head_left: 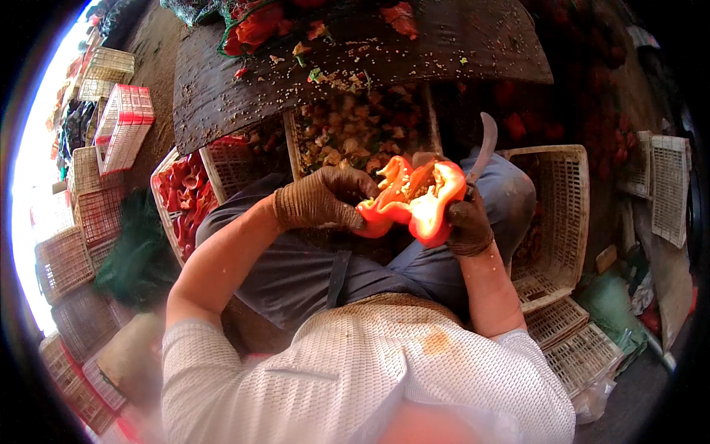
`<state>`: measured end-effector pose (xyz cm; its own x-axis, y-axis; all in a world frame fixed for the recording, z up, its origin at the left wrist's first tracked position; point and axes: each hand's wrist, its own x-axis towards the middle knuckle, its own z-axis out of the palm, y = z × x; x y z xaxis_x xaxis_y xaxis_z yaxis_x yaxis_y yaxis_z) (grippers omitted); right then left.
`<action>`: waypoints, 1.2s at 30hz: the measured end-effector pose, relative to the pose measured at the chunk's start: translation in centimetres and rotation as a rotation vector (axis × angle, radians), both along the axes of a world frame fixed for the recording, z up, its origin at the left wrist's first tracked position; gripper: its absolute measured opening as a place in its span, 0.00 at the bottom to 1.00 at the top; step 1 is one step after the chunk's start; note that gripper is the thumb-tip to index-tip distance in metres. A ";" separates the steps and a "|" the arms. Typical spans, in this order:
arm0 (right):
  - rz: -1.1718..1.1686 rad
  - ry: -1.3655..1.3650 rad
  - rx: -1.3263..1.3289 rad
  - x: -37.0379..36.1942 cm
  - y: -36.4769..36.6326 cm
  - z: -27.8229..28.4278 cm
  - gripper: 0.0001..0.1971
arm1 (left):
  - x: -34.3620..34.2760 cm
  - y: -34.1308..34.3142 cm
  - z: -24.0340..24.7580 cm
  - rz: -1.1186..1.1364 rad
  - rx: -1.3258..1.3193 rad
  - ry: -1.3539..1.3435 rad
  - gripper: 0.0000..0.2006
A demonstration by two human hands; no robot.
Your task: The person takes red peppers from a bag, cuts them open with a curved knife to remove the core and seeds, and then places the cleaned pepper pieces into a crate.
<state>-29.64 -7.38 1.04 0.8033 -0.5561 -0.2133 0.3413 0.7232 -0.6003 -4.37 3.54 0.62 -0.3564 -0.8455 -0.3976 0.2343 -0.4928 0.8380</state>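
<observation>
A red bell pepper (427,211), split open with pale seeds showing inside, is held up above my lap between both hands. My left hand (325,198), in a brown work glove, pinches its left side. My gloved right hand (469,224) grips its right side and also has a knife with a curved blade (484,148), which points up and away from me. The knife's handle is mostly hidden by the hand and the pepper. Beyond the pepper, a crate (293,144) between my knees holds many pepper cores and seeds.
A dark board (444,44) strewn with seeds spans the far side, with red peppers in a green net bag (248,29) on it. At left stands a crate of red pepper pieces (186,194). Another crate (569,214) sits at right. Stacked crates (96,207) line the far left.
</observation>
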 end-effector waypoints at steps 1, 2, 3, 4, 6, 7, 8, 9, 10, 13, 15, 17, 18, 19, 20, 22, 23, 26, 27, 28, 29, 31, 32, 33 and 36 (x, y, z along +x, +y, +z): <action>-0.005 0.014 0.005 0.0 0.0 -0.2 0.44 | 0.2 0.1 -0.4 0.093 0.000 -0.019 0.14; -0.010 0.027 0.008 0.0 -0.1 -0.4 0.44 | 0.4 0.1 -0.8 0.186 -0.001 -0.040 0.13; -0.014 0.040 0.011 -0.1 -0.1 -0.7 0.44 | 0.8 0.1 -1.2 0.279 -0.003 -0.060 0.12; 0.006 0.045 0.016 -0.2 -0.2 -0.8 0.44 | 1.7 0.2 -1.7 0.387 0.078 -0.057 0.11; 0.025 0.087 -0.022 -0.3 0.0 -0.4 0.44 | 3.2 -0.3 -1.6 0.481 0.077 -0.247 0.11; 0.034 0.108 -0.042 -0.3 0.1 -0.3 0.44 | 3.7 -0.5 -1.6 0.528 0.076 -0.342 0.11; 0.030 0.122 -0.073 -0.1 0.0 -0.2 0.44 | 3.9 -0.5 -2.1 0.518 -0.002 -0.423 0.15; 0.028 0.112 -0.078 0.0 0.0 -0.2 0.44 | 4.2 -0.6 -2.7 0.492 0.008 -0.464 0.18; 0.026 0.103 -0.083 0.1 0.0 -0.2 0.44 | 4.6 -0.7 -3.5 0.466 0.017 -0.506 0.20; 0.058 0.018 -0.069 0.4 0.2 -1.0 0.46 | 5.9 0.1 -7.7 0.215 0.073 -0.319 0.33; 0.070 0.005 -0.051 0.3 0.3 -1.0 0.46 | 3.6 -0.6 -8.6 0.036 0.019 -0.032 0.34; 0.071 0.040 -0.034 0.3 0.6 -0.5 0.46 | -0.4 -1.3 -5.0 0.097 0.232 0.470 0.35; 0.075 0.029 -0.035 0.3 0.7 -0.5 0.47 | -1.9 -1.4 -3.2 0.196 0.395 0.775 0.35; 0.076 0.026 -0.039 0.2 0.8 -0.3 0.47 | -2.4 -1.8 -3.5 0.154 0.397 0.796 0.35; 0.079 0.021 -0.044 0.0 0.8 -0.1 0.47 | -2.5 -2.5 -4.0 0.114 0.397 0.815 0.35; 0.067 0.013 -0.087 -0.4 0.8 0.9 0.46 | -2.5 -3.2 -4.5 0.042 0.395 0.758 0.33; 0.057 0.007 -0.112 -0.7 0.6 1.2 0.46 | -2.6 -3.7 -4.0 0.004 0.390 0.684 0.31; 0.059 0.020 -0.183 -1.4 0.4 1.2 0.46 | -3.1 -4.6 -2.7 0.103 0.257 0.261 0.21; 0.060 0.117 -0.128 -1.7 0.1 1.4 0.45 | -3.1 -4.8 -2.1 0.251 0.178 0.067 0.19; 0.061 0.213 -0.073 -2.3 -0.2 1.6 0.45 | -2.9 -4.7 -2.1 0.397 0.124 0.010 0.18; 0.039 0.230 -0.081 -2.1 0.0 1.8 0.44 | -2.7 -4.8 -2.1 0.532 0.068 -0.046 0.17; 0.009 0.248 -0.080 -1.5 0.2 2.1 0.42 | -3.3 -4.8 -2.2 0.992 0.212 0.152 0.19; 0.010 0.172 -0.175 -1.2 0.8 1.4 0.41 | -3.1 -4.8 -3.6 1.034 0.134 0.199 0.19; 0.023 0.095 -0.269 -0.9 1.4 1.1 0.41 | -2.7 -4.4 -4.1 1.084 0.056 0.247 0.20; 0.046 0.137 -0.442 -0.8 3.0 0.3 0.44 | -2.4 -2.8 -1.7 1.107 0.023 0.427 0.22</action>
<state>-30.40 -4.38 1.32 0.8104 -0.5817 -0.0696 0.2107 0.4002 -0.8919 -6.81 0.73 -1.09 0.4570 -0.7713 -0.4430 0.8007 0.1398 0.5825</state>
